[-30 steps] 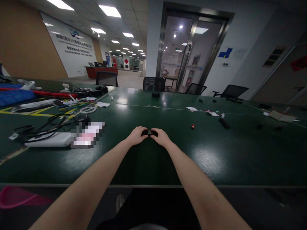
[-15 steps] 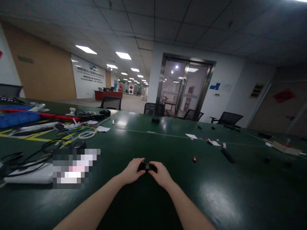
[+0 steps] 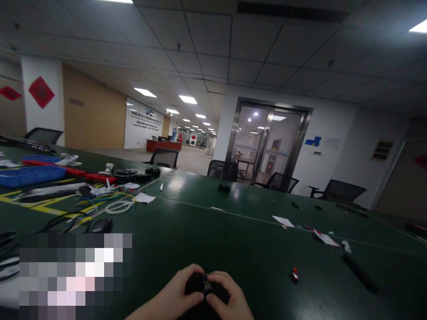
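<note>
A small dark object (image 3: pixel 207 284) with a lighter, metallic-looking middle is held between my two hands, low in the head view. My left hand (image 3: pixel 183 291) grips its left side, with the thumb in front and the fingers behind. On its right side my right hand (image 3: pixel 228 293) is closed in the same way. The fingers cover most of the object, so its exact kind cannot be made out. Both hands are just over the dark green tabletop (image 3: pixel 160 253). To their right lies a small red and white item (image 3: pixel 294 275).
A black-handled tool (image 3: pixel 359 273) and paper scraps (image 3: pixel 325 238) lie to the right. A black box (image 3: pixel 224 188) sits toward the far edge. On the left are a blue tray (image 3: pixel 31 176), a coiled white cable (image 3: pixel 119 207), a black mouse (image 3: pixel 102 226) and a pixelated patch.
The view has tilted up and turned a little left, so hands and table items appear lower. Both hands keep their hold on the dark object.
</note>
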A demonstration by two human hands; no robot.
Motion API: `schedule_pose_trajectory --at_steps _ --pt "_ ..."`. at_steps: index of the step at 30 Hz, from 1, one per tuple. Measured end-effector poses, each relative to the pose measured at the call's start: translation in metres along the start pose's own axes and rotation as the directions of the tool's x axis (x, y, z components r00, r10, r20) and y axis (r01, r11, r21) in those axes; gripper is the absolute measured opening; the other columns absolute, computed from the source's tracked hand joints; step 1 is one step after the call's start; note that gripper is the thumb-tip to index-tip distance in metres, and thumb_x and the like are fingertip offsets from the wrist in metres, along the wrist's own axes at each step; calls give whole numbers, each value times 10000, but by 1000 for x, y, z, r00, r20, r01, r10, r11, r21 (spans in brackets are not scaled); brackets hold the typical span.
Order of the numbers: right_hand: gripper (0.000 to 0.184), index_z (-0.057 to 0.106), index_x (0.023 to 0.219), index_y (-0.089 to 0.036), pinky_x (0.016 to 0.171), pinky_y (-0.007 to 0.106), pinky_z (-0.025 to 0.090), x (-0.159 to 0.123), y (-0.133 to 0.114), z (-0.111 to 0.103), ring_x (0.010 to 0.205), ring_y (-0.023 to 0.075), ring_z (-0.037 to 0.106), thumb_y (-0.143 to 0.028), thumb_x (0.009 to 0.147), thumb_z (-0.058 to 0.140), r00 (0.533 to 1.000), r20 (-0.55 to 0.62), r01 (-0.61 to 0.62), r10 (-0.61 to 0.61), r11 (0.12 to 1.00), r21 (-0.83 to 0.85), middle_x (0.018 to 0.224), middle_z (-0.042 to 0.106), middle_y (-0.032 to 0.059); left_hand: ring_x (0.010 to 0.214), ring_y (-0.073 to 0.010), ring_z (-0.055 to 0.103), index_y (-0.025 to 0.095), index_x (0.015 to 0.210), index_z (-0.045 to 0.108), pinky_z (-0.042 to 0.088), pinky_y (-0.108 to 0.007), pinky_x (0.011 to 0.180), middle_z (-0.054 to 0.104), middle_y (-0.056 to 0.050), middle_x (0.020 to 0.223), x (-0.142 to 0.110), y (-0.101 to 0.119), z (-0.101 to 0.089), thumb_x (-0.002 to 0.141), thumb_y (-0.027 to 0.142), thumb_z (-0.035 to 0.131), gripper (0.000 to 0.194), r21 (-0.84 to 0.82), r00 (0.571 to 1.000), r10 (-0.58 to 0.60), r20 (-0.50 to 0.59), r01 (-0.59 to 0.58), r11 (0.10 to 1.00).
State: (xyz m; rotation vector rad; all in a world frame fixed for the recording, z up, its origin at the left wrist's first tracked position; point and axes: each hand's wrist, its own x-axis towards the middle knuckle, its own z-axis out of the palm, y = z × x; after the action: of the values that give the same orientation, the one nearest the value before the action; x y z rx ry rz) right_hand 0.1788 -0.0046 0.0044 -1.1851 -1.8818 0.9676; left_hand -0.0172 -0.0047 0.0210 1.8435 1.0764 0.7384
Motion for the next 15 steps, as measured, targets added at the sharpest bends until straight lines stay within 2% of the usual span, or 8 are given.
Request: schedule_pose_trajectory --at_steps 3,6,15 --pt "266 640 981 -251 998 365 327 -2 -1 -2 1156 246 478 -311 724 613 998 6 -59 59 998 34 1205 537 58 953 -195 552 196 1023 519 417 -301 856 602 -6 984 5 2 3 683 127 585 354 -91 1000 13 3 -13 996" --pt "237 648 951 -246 1009 360 312 -6 -3 -2 1170 239 463 -320 729 614 999 -24 -44 46 996 73 1207 529 59 976 -198 557 195 1028 517 414 -309 876 605 -7 992 7 -2 6 673 121 598 371 -139 1000 25 -13 -27 990" --pt "215 656 939 -262 998 386 327 -10 -9 -3 1166 249 468 -287 732 603 993 -96 -58 69 992 112 1191 550 47 1015 -207 545 193 1050 499 413 -324 884 592 -26 1039 7 -11 7 696 134 621 379 -169 998 65 10 -63 984"
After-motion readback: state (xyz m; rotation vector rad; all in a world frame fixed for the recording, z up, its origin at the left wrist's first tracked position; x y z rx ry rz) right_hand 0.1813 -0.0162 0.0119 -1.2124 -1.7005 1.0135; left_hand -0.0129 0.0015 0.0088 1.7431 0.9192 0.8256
